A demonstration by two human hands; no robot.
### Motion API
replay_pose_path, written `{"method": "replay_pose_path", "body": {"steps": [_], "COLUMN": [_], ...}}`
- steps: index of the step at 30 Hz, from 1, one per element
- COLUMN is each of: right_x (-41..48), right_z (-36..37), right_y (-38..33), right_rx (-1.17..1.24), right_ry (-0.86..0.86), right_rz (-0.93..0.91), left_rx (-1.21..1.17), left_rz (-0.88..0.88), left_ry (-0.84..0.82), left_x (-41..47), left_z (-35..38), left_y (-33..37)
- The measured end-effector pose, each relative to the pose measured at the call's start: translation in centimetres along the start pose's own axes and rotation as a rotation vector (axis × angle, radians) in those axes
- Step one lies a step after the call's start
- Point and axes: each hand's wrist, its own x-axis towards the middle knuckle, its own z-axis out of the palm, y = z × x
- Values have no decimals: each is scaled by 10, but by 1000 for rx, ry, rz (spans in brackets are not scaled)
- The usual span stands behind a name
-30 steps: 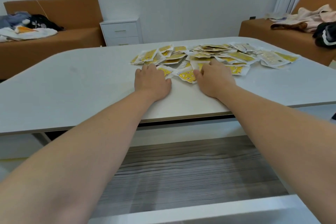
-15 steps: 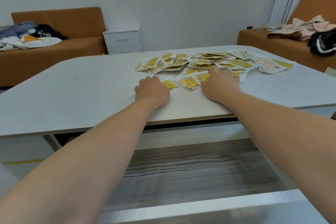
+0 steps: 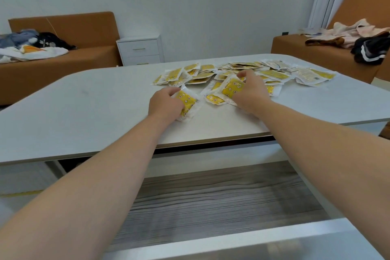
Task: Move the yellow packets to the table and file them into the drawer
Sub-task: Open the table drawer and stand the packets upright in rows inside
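Observation:
Several yellow packets [image 3: 272, 74] lie spread over the far middle of the white table [image 3: 84, 107]. My left hand [image 3: 164, 104] grips one yellow packet [image 3: 186, 101] at the near edge of the spread, tilted up off the tabletop. My right hand [image 3: 250, 91] holds another yellow packet [image 3: 231, 88], lifted and tilted towards me. One more packet [image 3: 214, 98] lies flat between the two hands. Below the table's front edge the drawer [image 3: 211, 202] stands pulled out, its grey wood-grain bottom bare.
A white bedside cabinet [image 3: 140, 50] stands against the far wall. An orange sofa [image 3: 63, 57] with clothes on it is at the left, and another orange sofa [image 3: 299, 48] with clothes is at the right. The drawer's white front rail [image 3: 242, 240] runs across the bottom.
Both hands lay flat on packets before; now each has curled round a packet and tipped it up off the table. The camera has moved closer and a little lower.

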Motion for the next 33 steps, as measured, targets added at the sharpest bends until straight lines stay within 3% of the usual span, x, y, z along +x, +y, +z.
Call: {"method": "replay_pose_path", "body": {"steps": [7, 19, 22, 24, 29, 33], "right_x": [-7, -14, -13, -16, -40, -67], "right_z": [3, 11, 9, -1, -39, -47], "right_y": [-6, -26, -29, -30, -19, -14], "right_rx": [390, 727, 857, 901, 714, 551], "right_ry": [100, 119, -67, -245, -761, -946], "right_rz": [150, 289, 350, 294, 111, 68], "left_rx": [-366, -481, -538, -562, -412, -325], "left_rz": [-71, -85, -96, -111, -47, 24], "left_ry": [48, -2, -116, -226, -499, -627], "left_x": [3, -1, -13, -27, -74, -99], "left_z": [-6, -9, -18, -27, -55, -77], "left_y": [-3, -3, 2, 6, 7, 3]}}
